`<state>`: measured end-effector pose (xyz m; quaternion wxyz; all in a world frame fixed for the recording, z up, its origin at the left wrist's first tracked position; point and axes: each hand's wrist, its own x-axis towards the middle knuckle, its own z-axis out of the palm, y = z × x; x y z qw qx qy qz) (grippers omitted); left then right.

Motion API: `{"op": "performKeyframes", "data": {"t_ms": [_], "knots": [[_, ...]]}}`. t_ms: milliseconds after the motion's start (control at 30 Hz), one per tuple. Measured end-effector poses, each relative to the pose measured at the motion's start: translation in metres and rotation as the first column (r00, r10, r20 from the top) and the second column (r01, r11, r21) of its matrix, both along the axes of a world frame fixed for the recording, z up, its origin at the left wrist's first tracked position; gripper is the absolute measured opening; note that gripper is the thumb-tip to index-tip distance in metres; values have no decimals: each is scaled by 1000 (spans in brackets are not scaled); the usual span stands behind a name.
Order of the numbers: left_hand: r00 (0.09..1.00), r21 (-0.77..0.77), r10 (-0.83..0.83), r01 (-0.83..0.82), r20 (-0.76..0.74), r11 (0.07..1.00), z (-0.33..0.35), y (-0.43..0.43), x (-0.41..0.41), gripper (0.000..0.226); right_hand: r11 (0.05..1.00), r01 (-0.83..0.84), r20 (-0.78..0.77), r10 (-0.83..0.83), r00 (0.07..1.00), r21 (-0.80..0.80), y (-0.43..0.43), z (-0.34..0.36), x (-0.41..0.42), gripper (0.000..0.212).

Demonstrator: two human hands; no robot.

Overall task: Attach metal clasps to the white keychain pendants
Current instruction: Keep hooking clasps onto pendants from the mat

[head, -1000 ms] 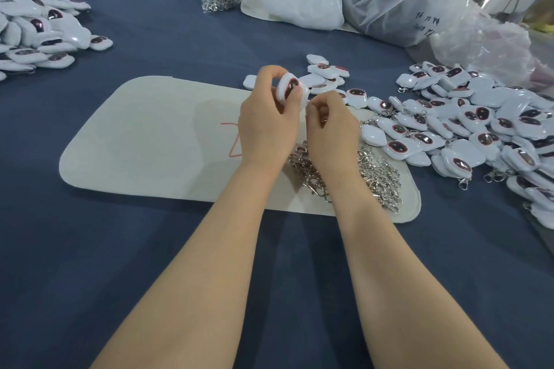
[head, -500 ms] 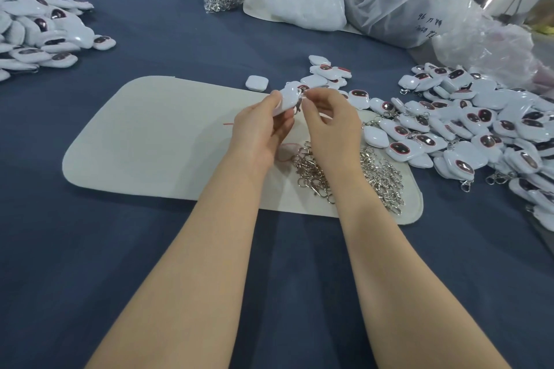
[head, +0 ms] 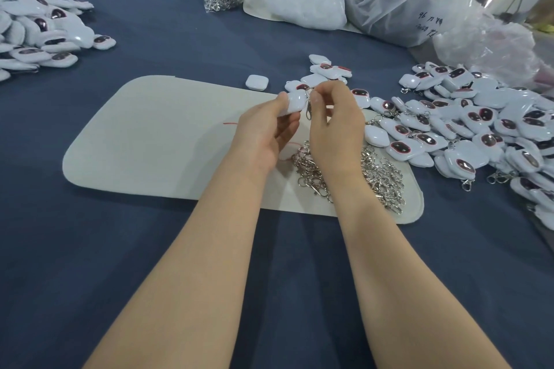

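Above the pale mat [head: 156, 135], the left hand [head: 266, 132] grips a white pendant [head: 293, 101] between thumb and fingers, while the right hand [head: 335, 129] pinches a metal clasp [head: 308, 112] hanging lengthwise downward right at the pendant's right edge.

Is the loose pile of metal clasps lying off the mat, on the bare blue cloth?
No, the pile of clasps lies on the right end of the white mat, partly hidden behind the right forearm.

pendants [head: 467, 126] white, dark ovals | clasps [head: 380, 177] silver | cloth [head: 90, 249] navy | mat [head: 168, 141] cream
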<state>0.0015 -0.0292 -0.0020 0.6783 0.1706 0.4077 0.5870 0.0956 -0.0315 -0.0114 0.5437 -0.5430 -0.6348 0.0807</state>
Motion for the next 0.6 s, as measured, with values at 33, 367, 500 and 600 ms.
{"op": "performKeyframes", "data": {"t_ms": [33,367,500,600], "knots": [[1000,13,10,-9,-8,1000,0,0,0,12,1000,5,13,-5,1000,3,0,0,0,9],[827,365,307,-135,-471,921,5,-7,4,11,996,83,196,-74,978,-38,3,-7,4,11],[723,476,371,-66,-583,877,3,-8,7,11,992,109,288,-89,953,-55,5,-10,6,12],[657,542,427,-34,-621,840,-1,-6,8,14,993,108,325,-86,942,-50,6,-10,7,15]]}}
